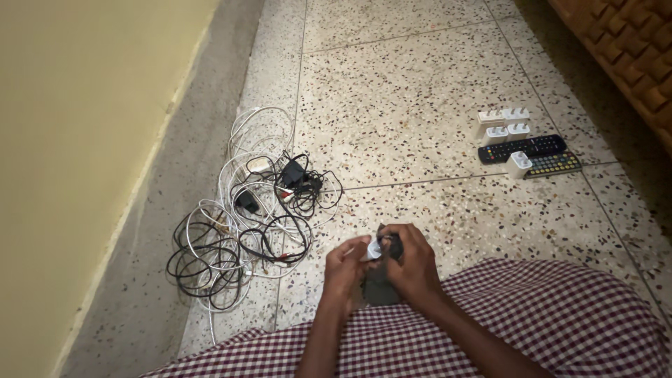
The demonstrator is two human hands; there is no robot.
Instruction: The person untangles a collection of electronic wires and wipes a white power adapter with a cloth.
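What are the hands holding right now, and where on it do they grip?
Both hands meet on a small white charger plug: the left hand pinches its left end, the right hand covers its right side. What the dark part under the right fingers is cannot be told.

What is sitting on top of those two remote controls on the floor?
One white charger plug rests across the black remote and the grey remote, covering part of each. Four more white plugs stand just behind them on the floor. What lies underneath the remotes is hidden.

Cable tangle (pixel 248 220) lies left of the hands; chargers (pixel 505 126) and remotes (pixel 523 148) far right.
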